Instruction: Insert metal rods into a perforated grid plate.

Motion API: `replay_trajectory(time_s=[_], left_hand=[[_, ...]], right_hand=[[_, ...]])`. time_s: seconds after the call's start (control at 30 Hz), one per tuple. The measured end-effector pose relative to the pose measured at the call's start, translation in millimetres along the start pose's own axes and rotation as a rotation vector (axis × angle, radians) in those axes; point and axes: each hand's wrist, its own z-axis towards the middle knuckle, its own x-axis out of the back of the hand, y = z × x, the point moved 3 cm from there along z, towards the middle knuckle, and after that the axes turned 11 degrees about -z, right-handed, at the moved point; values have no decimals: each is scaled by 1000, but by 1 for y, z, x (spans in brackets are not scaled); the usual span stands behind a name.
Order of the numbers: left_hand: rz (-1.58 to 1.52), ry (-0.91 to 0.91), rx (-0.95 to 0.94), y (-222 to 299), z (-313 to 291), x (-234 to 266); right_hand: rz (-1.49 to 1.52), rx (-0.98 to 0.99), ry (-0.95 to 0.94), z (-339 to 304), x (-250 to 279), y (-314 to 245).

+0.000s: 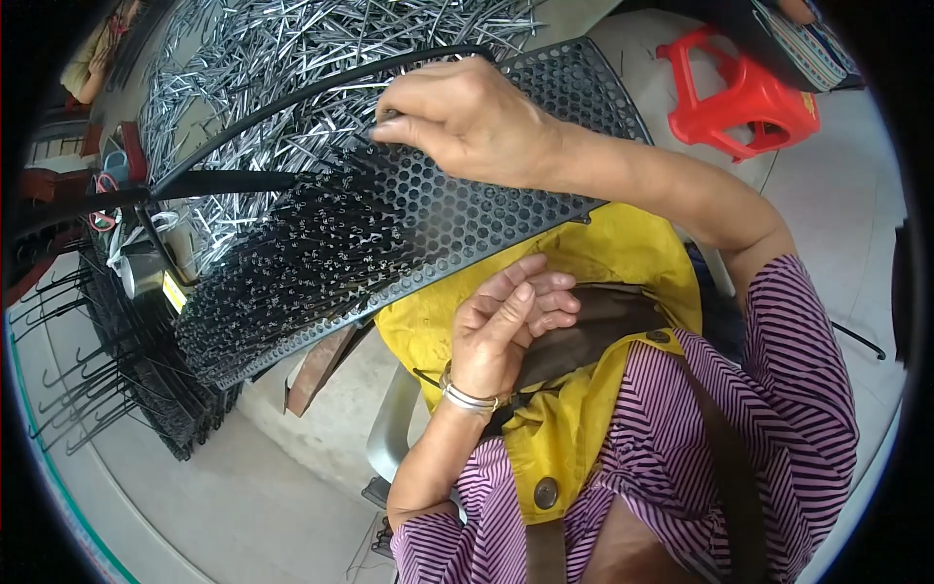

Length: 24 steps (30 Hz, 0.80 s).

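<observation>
A black perforated board lies slanted in front of me. Dense thin black rods with small looped tops fill its left part, while bare holes show on the right. Over the board's far edge, my right hand is closed in a pinch, its thumb and forefinger at a small dark piece. What that piece is cannot be made out. My left hand is palm up above my yellow apron, near the board's close edge. Its fingers are loosely curved and apart, with nothing visible in them.
Behind the board lies a big heap of loose silvery strips, crossed by a curved black bar. Black hooked wires jut out at the left. A red plastic stool stands far right. Part of another person shows far left.
</observation>
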Motion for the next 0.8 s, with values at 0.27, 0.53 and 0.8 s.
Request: replay_trajectory(time_s=[0.27, 0.53, 0.8], left_hand=[[-14, 6, -13, 0, -2, 5], [41, -15, -20, 8, -5, -1], [290, -101, 7, 44, -7, -52]], right_hand=[[-267, -27, -228, 18, -3, -20], [-138, -18, 2, 15, 11, -4], [79, -446, 181, -3, 69, 84]])
